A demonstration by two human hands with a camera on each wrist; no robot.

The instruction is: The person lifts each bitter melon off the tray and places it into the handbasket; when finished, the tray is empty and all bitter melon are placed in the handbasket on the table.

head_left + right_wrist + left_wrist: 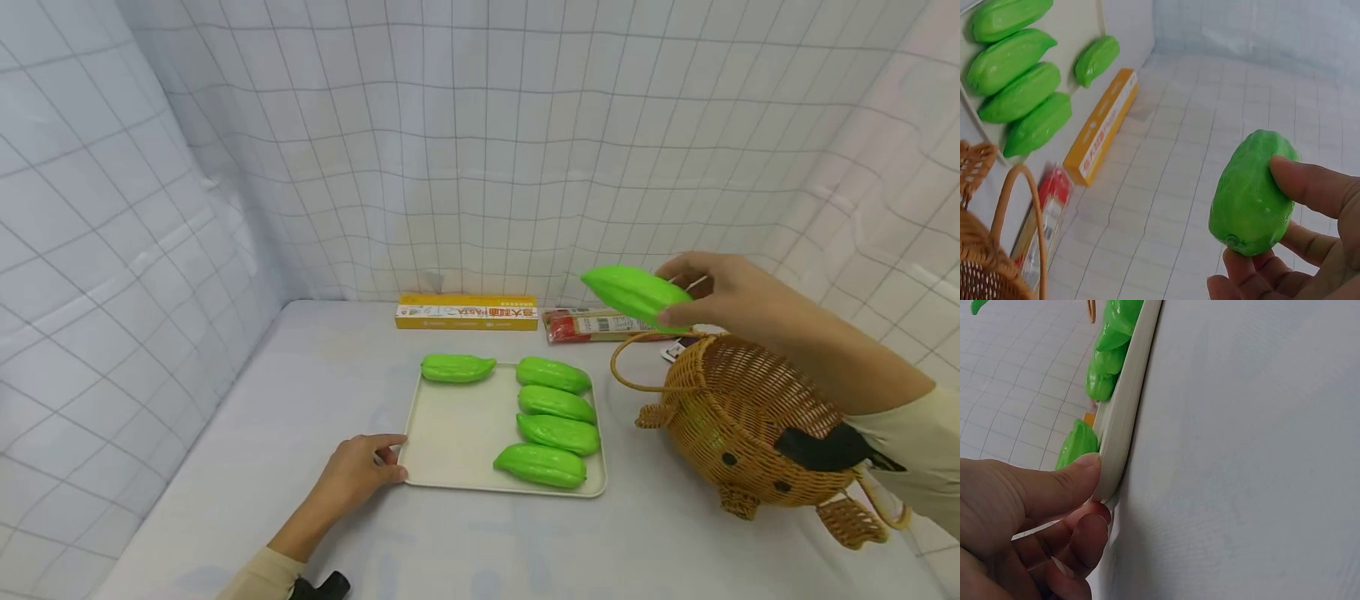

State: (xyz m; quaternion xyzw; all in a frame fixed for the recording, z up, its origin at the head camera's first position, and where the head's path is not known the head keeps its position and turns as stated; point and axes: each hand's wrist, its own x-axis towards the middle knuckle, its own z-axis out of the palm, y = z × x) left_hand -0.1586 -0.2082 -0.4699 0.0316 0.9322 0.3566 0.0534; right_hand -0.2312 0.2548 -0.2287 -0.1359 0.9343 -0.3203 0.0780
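My right hand (723,292) holds a bright green, ridged gourd (626,287) in the air above the back edge of the wicker basket (693,433). In the right wrist view, thumb and fingers pinch this gourd (1250,194) from opposite sides. On the white tray (453,429) lie similar gourds: several in a column along its right side, and a single one (453,367) at its back left corner. My left hand (360,475) pinches the tray's front left corner; the left wrist view shows the thumb against the rim (1119,437).
A yellow pasta box (467,317) lies behind the tray, against the gridded cloth backdrop. To its right is a red and clear packet (581,325). The basket's looped handle (622,375) sticks out toward the tray.
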